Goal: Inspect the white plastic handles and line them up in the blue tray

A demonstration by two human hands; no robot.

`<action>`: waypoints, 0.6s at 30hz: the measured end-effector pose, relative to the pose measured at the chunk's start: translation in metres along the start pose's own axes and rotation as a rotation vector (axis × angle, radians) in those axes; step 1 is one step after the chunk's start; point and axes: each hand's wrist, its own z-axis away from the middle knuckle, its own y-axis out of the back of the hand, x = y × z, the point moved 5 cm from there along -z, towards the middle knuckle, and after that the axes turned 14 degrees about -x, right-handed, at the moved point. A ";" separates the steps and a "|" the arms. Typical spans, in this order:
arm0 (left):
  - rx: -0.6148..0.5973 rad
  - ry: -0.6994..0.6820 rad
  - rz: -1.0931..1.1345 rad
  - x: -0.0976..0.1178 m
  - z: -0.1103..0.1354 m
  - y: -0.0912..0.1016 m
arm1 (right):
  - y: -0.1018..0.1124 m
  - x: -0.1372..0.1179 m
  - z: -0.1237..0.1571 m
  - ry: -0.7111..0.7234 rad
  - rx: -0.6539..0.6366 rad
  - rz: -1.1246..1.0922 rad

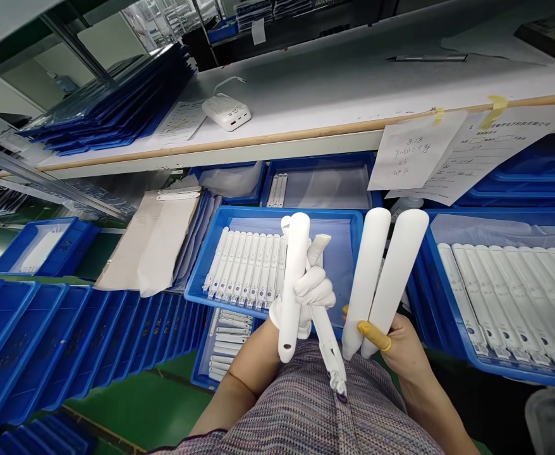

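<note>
My left hand (pixel 314 287), in a white glove, is closed around two long white plastic pieces. One is a smooth rounded shell (pixel 292 297) standing nearly upright; the other, a narrower piece (pixel 325 351) with cut-outs at its lower end, slants across it. My right hand (pixel 385 338) has yellow finger cots on and grips two smooth white shells (pixel 397 278) near their lower ends, side by side and tilted. Behind my left hand is a blue tray (pixel 358 234) with a row of slim white parts (pixel 244 265), partly hidden by the held pieces.
At right, a blue tray (pixel 448 341) holds a row of white parts (pixel 509 297). Stacked blue trays (pixel 130 328) stand at lower left. Cardboard sheets (pixel 152 234) lie left of the middle tray. The shelf (pixel 306 101) above carries a white power bank (pixel 227 112) and a pen (pixel 429 58).
</note>
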 end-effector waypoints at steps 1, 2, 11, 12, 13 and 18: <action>0.000 0.027 -0.003 -0.001 -0.002 0.000 | 0.000 -0.001 0.000 0.002 -0.009 0.000; 0.001 0.050 -0.004 -0.001 -0.003 -0.001 | 0.000 -0.002 0.000 0.005 -0.017 -0.001; 0.196 0.032 -0.350 0.009 0.059 -0.001 | -0.001 0.002 -0.004 0.044 -0.015 -0.017; 0.198 0.046 -0.380 0.008 0.072 0.002 | -0.001 0.001 -0.004 0.046 -0.010 -0.019; 0.197 0.064 -0.408 0.006 0.084 0.008 | -0.002 0.000 -0.005 0.041 -0.013 -0.019; 0.209 0.096 -0.626 -0.001 0.109 0.046 | -0.004 -0.006 -0.004 0.023 -0.030 0.003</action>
